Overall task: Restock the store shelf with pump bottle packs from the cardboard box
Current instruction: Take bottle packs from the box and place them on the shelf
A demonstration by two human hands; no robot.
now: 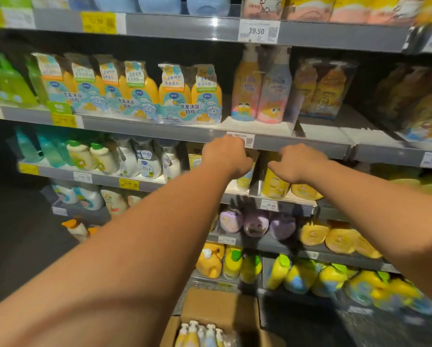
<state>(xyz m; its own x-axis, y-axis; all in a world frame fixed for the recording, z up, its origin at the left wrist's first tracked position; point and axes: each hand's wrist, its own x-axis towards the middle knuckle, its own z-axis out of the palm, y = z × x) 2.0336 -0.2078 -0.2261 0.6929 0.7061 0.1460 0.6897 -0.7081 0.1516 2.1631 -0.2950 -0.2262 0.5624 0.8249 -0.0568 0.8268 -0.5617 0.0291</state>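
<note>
My left hand (226, 155) and my right hand (293, 162) reach side by side under the edge of a grey shelf (305, 147), toward yellow bottles (275, 186) on the level below. Both hands have bent fingers; the fingertips are hidden, so any hold on a bottle cannot be made out. A clear pack of two pump bottles (260, 91), one yellow and one blue, stands on the shelf above the hands. The open cardboard box (209, 309) sits on the floor below, with more pump bottle packs (199, 333) upright inside.
Orange twin packs with blue labels (189, 96) fill the shelf left of the clear pack. White pump bottles (144, 159) stand left of my hands. Purple pouches (256, 222) and yellow-green bottles (297, 274) fill the lower shelves. Dark floor lies at the left.
</note>
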